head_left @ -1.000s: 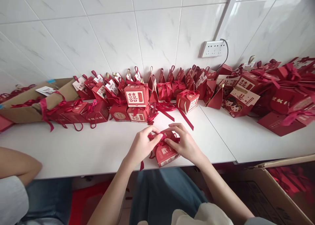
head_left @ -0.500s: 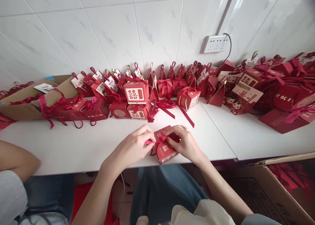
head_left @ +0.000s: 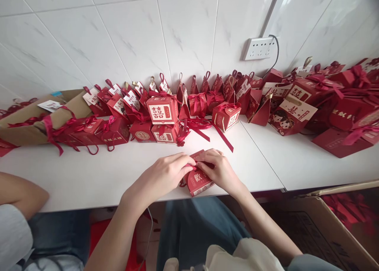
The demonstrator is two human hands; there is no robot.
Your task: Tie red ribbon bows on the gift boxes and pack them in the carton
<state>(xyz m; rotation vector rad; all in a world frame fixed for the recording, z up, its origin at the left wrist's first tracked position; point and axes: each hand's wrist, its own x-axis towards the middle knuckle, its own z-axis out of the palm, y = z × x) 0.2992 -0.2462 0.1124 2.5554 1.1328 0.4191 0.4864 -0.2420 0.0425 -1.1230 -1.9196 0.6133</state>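
A red gift box with pale lettering lies near the front edge of the white table, directly before me. On top of it my left hand pinches a red ribbon, coming in from the left. My right hand closes its thumb and finger on the same ribbon from the right, and its other fingers rest over the box. The fingertips of both hands almost meet at the ribbon, so the knot or bow is mostly hidden. A dark red cord loop shows at the box's left side.
Behind the hands, a stacked red box and a cube-shaped box stand among several others along the wall. Cardboard boxes lie at left and lower right. A co-worker's arm rests at left. A power strip is on the wall.
My left hand has moved right, bringing its fingertips close to those of my right hand over the ribbon. The gift box stays in about the same place.
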